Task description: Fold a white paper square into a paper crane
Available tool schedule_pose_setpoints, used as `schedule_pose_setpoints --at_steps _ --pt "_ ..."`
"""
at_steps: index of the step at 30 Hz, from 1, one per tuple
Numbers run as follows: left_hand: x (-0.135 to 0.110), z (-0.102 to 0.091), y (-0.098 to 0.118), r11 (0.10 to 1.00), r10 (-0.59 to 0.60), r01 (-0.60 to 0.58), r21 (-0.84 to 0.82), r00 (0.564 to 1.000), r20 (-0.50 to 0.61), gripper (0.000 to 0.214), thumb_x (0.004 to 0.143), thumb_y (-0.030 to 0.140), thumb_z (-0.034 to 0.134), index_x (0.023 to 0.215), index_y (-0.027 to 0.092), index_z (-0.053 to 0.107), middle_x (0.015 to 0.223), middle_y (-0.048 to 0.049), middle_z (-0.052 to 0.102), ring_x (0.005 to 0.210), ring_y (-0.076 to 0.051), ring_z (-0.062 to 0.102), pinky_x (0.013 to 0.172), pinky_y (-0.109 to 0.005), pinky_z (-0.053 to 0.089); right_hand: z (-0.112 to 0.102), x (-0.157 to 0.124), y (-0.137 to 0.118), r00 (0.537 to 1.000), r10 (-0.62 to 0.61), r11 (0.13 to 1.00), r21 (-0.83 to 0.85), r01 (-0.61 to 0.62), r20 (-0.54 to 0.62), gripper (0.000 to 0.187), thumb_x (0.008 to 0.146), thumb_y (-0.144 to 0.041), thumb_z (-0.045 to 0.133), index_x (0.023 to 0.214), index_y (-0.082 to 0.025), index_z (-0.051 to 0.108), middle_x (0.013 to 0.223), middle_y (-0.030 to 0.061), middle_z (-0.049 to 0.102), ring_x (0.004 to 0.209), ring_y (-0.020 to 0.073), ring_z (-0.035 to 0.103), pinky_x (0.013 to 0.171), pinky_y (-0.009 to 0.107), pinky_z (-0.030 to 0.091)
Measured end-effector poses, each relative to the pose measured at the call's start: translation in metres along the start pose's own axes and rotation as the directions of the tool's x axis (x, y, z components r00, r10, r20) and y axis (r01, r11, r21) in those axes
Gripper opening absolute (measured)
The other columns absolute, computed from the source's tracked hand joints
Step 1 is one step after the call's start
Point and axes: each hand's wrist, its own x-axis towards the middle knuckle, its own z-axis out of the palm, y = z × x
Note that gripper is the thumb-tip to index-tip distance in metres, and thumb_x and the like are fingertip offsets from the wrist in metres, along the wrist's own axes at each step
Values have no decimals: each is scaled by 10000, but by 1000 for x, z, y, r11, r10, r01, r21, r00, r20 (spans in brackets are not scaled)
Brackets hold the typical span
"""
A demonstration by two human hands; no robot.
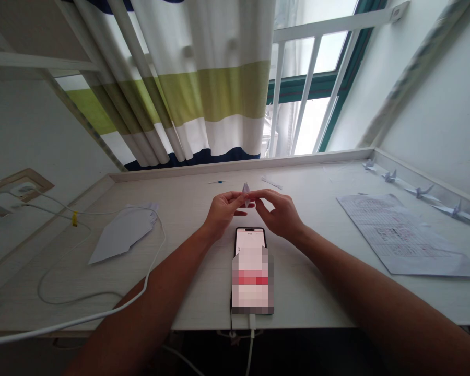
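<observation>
Between my two hands, just above the far middle of the desk, is a small piece of folded white paper (246, 188) with a pointed top. My left hand (224, 211) pinches it from the left, thumb and fingers closed on it. From the other side, my right hand (277, 209) grips its right edge between thumb and forefinger. The paper's lower part is partly hidden by the fingers. Right below the hands lies a phone (250, 240) with its screen lit, touched by neither hand.
Several folded paper cranes (421, 192) line the right edge of the desk (309, 292). Beside them lies a written sheet (403, 235). On the left are a stack of white paper (121, 232) and a loose cable (156, 271). A white strip (272, 182) lies behind the hands.
</observation>
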Motion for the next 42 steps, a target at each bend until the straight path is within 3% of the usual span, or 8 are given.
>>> schedule_pose_setpoints --at_steps 4,11,22,26,30,33,38,42 --pt "1 1 -3 999 24 -25 36 1000 17 476 782 556 836 1000 139 769 980 -141 815 932 -278 779 725 -344 574 2 0 -1 975 153 986 98 -138 -162 115 941 -221 657 1039 -203 715 973 84 790 895 242 769 843 450 656" --pt "3 1 -8 997 52 -52 51 999 -7 484 722 543 884 946 134 754 878 -102 803 853 -232 761 705 -330 581 6 2 6 955 292 915 274 -295 53 300 918 -473 743 1042 -201 761 983 87 806 892 242 773 830 448 665" --pt "6 -5 -10 983 118 -129 132 989 83 432 820 547 802 968 149 723 867 -80 783 858 -214 746 716 -316 571 6 2 9 935 348 882 317 -349 59 364 878 -556 764 917 -195 762 891 77 793 826 231 751 835 429 634" --pt "6 -5 -12 976 155 -174 133 978 137 371 845 497 791 972 155 721 876 -66 774 818 -180 718 728 -305 557 7 2 11 910 401 796 452 -403 106 396 867 -568 766 871 -175 717 835 67 757 783 207 714 792 401 612" --pt "7 -5 -13 971 159 -176 161 981 108 358 842 494 792 935 158 708 824 -62 766 782 -181 718 697 -294 536 9 2 13 900 400 735 527 -427 172 409 860 -577 769 878 -174 697 833 60 746 792 195 703 803 386 599" --pt "7 -5 -12 960 168 -180 213 983 73 354 835 496 796 917 164 704 785 -50 752 713 -170 705 645 -282 519 10 0 14 904 402 761 496 -418 146 423 858 -595 764 873 -177 696 852 70 755 796 199 706 791 383 598" --pt "4 -2 -8 957 170 -146 253 982 -79 395 726 475 894 800 162 664 644 -12 677 547 -126 600 521 -249 458 11 0 10 941 337 902 291 -320 -9 387 890 -582 739 855 -198 705 847 64 755 789 209 705 787 407 611" --pt "1 1 -6 989 95 -87 121 993 -66 501 715 470 901 1064 168 707 790 -38 751 642 -159 674 537 -255 493 8 0 4 969 243 955 185 -231 -46 335 946 -537 696 878 -210 716 884 68 772 836 223 728 816 432 620"
